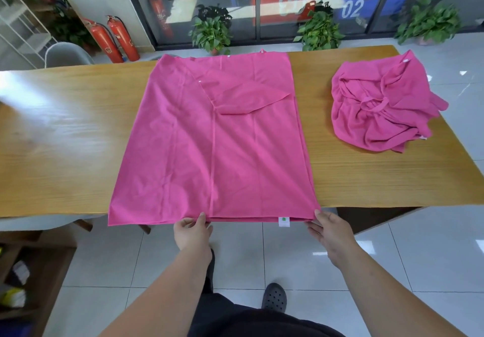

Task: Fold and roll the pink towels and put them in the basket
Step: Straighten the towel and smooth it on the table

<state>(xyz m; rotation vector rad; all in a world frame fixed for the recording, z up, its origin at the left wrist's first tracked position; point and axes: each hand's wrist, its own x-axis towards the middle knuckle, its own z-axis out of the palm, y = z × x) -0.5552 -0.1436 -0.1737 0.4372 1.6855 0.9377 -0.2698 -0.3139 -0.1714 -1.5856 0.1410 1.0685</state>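
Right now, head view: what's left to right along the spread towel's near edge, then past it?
Left hand → white label → right hand (both pinch the spread pink towel) → crumpled pink towel heap.

There is one view only. A wide-angle camera on the person's head looks forward and down, from close to the near edge of the long light-brown wooden table (78,140). The flat pink cloth towel (209,140) fills the middle of the frame.
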